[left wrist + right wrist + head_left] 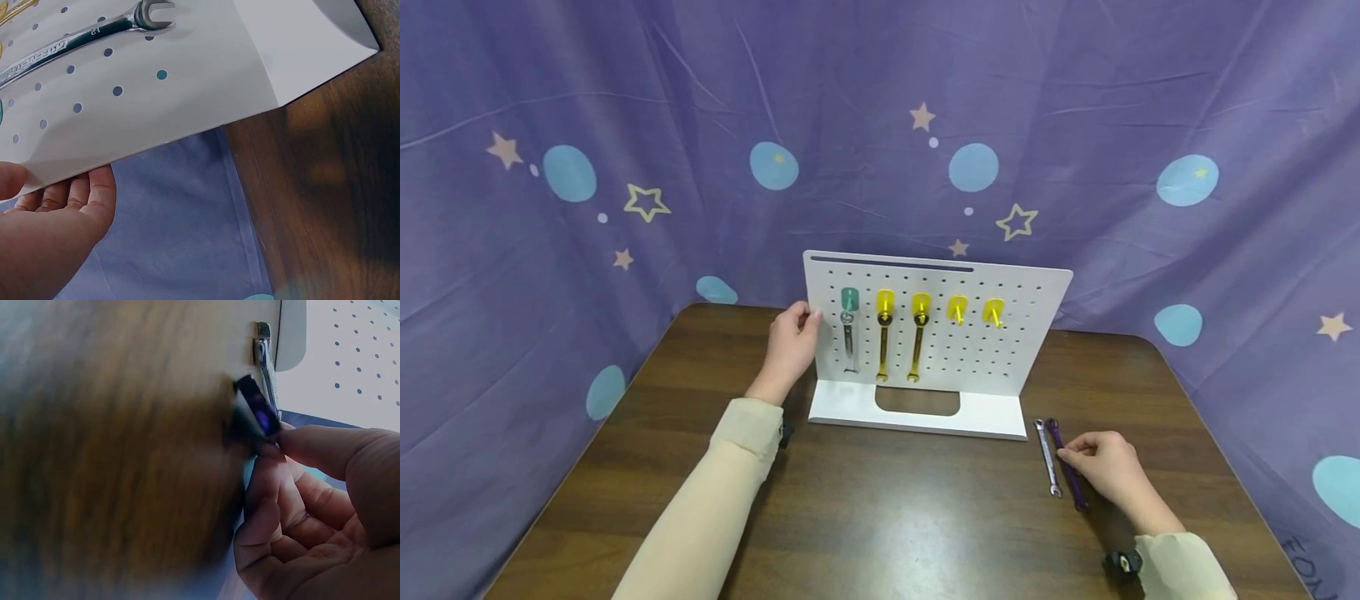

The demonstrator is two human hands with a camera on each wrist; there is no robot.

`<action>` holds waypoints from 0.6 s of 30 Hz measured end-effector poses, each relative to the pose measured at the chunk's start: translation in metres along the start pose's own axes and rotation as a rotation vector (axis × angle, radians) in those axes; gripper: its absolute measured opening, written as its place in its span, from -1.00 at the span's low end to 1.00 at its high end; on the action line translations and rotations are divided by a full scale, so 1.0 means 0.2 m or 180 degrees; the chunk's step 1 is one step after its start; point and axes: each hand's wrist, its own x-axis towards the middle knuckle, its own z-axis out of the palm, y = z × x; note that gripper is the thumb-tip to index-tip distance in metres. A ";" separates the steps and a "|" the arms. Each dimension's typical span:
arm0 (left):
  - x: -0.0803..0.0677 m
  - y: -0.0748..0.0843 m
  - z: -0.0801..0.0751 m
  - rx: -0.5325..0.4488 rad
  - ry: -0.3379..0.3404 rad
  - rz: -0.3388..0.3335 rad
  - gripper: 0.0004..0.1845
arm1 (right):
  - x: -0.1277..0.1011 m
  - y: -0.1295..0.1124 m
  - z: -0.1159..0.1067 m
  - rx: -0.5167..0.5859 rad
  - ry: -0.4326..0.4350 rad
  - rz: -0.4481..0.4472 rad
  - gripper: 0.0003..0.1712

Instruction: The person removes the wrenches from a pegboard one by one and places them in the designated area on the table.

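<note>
On a dark brown wood-grain table (880, 517), glossy with one soft patch of light: a thin white pegboard (992, 358), upright, dotted with rows of small round holes, above a flat white foot (842, 404) with a round-cornered cutout. Across the panel, in a row, one green hook (849, 297) at the left, then four yellow hooks (957, 308), smooth and plastic-looking. On the green hook, a shiny silver wrench (849, 343), hung by its ring end, forked end downward, with lettering along its shank in the left wrist view. On the two nearest yellow hooks, a pair of gold wrenches (883, 346), hung the same way, polished and slender. At the board's left edge, the left hand (790, 342) gripping the thin panel, thumb in front, fingers behind. On the table, near the right end of the foot, a slim chrome wrench (1048, 460); just to its right, nearly parallel, a dark purple wrench (1072, 482) with a metallic sheen. Pinched near its middle by the right hand (1105, 467), between thumb and fingertips; raised or resting on the wood, impossible to tell. Over both forearms, cream sleeves (700, 508) of creased cloth. Behind everything, a wrinkled purple curtain (865, 83) printed with pale stars and blue rounds.
</note>
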 end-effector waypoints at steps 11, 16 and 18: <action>0.01 -0.01 0.00 0.0010 0.0026 0.0019 -0.77 | -0.01 -0.02 -0.01 -0.0064 0.0110 0.0037 -0.78; 0.01 -0.01 0.01 0.0016 0.0025 0.0024 -0.77 | -0.02 -0.03 -0.02 0.0006 0.0335 0.0073 -0.76; 0.01 -0.01 0.01 0.0011 0.0021 0.0022 -0.77 | -0.02 -0.03 -0.01 0.0029 0.0504 0.0043 -0.77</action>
